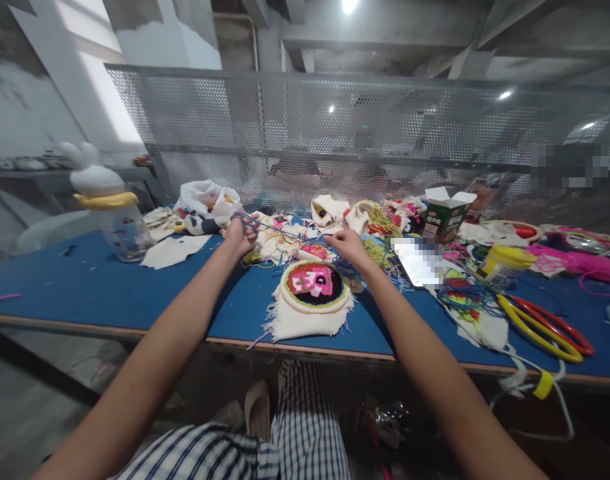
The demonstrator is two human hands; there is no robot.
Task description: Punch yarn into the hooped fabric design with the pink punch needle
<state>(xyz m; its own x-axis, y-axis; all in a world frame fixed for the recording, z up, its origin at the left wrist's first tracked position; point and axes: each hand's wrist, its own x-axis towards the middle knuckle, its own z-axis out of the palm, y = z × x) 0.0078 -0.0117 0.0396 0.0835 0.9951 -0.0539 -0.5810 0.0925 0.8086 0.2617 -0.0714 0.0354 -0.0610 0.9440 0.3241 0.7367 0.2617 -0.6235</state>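
Note:
My left hand [241, 233] is closed around strands of blue yarn [265, 223] above the back of the table. To the right, my right hand [347, 245] pinches with thumb and forefinger; the yarn runs across toward it, and its fingertips seem to hold the other end. Below and between both hands lies a round embroidery hoop [315, 287] with a pink, red, black and green yarn design. Its cream cloth [305, 325] spreads toward me with frayed edges. Loose yarn and cloth scraps [279, 245] lie just under my hands.
A rabbit-topped jar [119, 227] stands at left. On the right are a lit phone [415, 263], a green box [445, 217], a yellow tub [505, 263], and yellow [535, 330] and red rings [559, 327]. A perforated metal screen [305, 133] closes the table's back.

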